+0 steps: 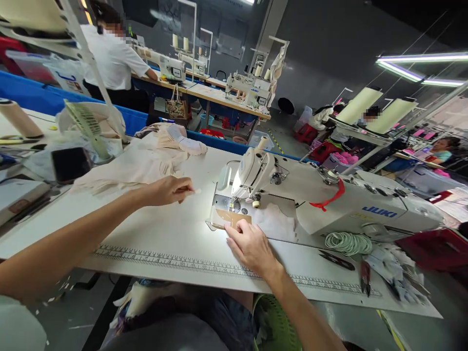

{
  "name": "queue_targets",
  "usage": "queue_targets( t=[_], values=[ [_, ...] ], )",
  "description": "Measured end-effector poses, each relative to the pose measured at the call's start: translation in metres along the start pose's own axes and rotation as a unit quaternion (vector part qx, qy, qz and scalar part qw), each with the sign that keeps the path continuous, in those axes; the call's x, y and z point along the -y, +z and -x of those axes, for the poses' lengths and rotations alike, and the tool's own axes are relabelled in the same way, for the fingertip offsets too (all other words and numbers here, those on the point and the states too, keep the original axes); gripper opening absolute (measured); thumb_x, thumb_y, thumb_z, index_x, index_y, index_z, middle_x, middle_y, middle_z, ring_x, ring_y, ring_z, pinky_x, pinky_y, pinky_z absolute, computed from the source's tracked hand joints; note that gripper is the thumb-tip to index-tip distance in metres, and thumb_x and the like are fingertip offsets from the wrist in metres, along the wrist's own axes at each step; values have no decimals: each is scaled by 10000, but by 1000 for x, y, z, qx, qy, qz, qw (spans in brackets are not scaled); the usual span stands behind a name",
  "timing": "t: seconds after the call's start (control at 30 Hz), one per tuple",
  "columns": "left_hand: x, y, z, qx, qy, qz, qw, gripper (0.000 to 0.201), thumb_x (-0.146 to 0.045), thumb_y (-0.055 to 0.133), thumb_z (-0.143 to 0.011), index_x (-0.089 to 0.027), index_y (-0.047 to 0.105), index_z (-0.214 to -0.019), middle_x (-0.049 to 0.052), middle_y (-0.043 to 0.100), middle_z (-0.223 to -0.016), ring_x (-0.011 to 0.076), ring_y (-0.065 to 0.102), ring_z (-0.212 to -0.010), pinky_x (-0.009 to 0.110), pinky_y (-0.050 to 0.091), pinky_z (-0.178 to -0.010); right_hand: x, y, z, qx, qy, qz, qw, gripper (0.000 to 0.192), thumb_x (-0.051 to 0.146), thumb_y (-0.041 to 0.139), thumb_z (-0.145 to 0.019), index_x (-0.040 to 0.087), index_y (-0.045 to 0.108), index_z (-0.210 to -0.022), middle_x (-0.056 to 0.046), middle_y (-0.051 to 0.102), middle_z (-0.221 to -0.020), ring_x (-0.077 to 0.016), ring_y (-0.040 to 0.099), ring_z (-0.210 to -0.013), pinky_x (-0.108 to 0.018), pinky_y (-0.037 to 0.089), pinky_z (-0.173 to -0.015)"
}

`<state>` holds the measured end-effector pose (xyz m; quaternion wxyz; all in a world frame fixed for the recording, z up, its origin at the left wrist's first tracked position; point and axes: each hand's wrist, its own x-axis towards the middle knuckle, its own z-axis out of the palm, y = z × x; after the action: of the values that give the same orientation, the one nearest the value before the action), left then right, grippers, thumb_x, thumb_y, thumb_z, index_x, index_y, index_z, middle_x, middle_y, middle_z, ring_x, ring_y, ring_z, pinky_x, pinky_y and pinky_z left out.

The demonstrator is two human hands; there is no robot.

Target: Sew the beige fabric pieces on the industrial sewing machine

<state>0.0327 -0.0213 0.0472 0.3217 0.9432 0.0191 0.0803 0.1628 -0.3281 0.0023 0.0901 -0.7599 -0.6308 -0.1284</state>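
Right hand [250, 246] partly hides cardboard piece [230, 217]; left hand's [168, 190] pinched scrap unclear.

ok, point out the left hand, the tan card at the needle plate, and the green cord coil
left hand [168, 190], head view, back of hand
tan card [230, 217], head view, flat middle
green cord coil [347, 242], head view, coil's middle

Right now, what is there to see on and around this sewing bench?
sewing machine: one, white, right of centre on the table
table: one, white, ruler printed along its near edge
card piece: one, tan, by the needle plate
white cloth: one, under the machine arm
fabric pile: one, cream, far left of the table
cord coil: one, pale green, right of the machine
phone: one, black, left
other person: one, white shirt, far bench
left hand: pinching a small white bit
right hand: fingers on the card piece
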Motion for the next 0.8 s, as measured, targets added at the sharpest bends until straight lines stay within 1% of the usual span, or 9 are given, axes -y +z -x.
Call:
queue_targets(
  t=[0.07,0.1,0.2,0.3,0.4,0.47,0.57,0.67,0.8],
  values=[
    [-22,10,-12,74,-3,41,996,250,-444,490,-897,-216,592,-877,-20,696,-630,113,522,-481,223,379,-527,1,3,-8,1,-6,25,1000,285,342,500,-1016,212,667,-1207,-57,604,-916,-185,478,-721,-325,349,-665],
    [-33,17,-18,95,-3,58,994,232,-423,504,-894,-212,596,-863,-21,703,-626,108,507,-462,225,366,-514,0,4,-12,-2,-12,32,999,273,345,505,-1016,212,668,-1190,-58,605,-912,-187,477,-726,-325,339,-665],
    [-54,42,-37,110,14,104,988,173,-348,538,-864,-208,588,-775,-17,686,-584,119,539,-482,238,388,-532,-5,9,-24,-21,-31,35,999,216,333,511,-1017,209,679,-1074,-62,603,-892,-194,487,-749,-325,318,-666],
    [-54,68,-54,82,19,121,989,168,-326,582,-815,-206,592,-697,-2,682,-627,144,594,-583,252,431,-578,-9,12,-29,-35,-36,27,998,205,325,515,-1019,203,675,-978,-60,597,-882,-189,488,-747,-324,306,-665],
    [-40,85,-63,65,-34,118,990,153,-327,604,-770,-202,611,-683,-10,675,-655,155,604,-630,250,437,-582,-9,14,-26,-42,-19,23,999,220,315,493,-1029,204,684,-1030,-63,599,-903,-185,483,-743,-327,312,-670],
    [-31,90,-65,69,-71,105,990,129,-311,607,-747,-201,618,-679,-19,671,-646,158,607,-636,248,427,-578,-9,15,-24,-47,-13,20,999,251,309,474,-1035,202,686,-1118,-69,604,-918,-189,482,-747,-332,320,-674],
    [-26,90,-66,71,-98,70,990,91,-279,603,-733,-205,634,-691,-25,688,-666,161,618,-656,249,415,-597,-10,15,-23,-49,-15,22,998,298,309,456,-1040,192,681,-1195,-75,607,-913,-196,484,-758,-337,330,-683],
    [-30,87,-66,75,-107,36,991,79,-275,601,-739,-212,635,-705,-31,698,-682,161,621,-661,250,398,-601,-11,15,-23,-39,-8,28,999,314,316,444,-1042,204,683,-1212,-74,610,-917,-198,487,-770,-339,340,-692],
    [-37,81,-66,95,-98,24,990,108,-312,587,-752,-216,624,-721,-36,683,-680,160,602,-650,248,385,-594,-12,15,-21,-36,-1,21,999,320,313,445,-1040,198,684,-1218,-75,616,-930,-201,480,-759,-347,357,-694]
  ],
)
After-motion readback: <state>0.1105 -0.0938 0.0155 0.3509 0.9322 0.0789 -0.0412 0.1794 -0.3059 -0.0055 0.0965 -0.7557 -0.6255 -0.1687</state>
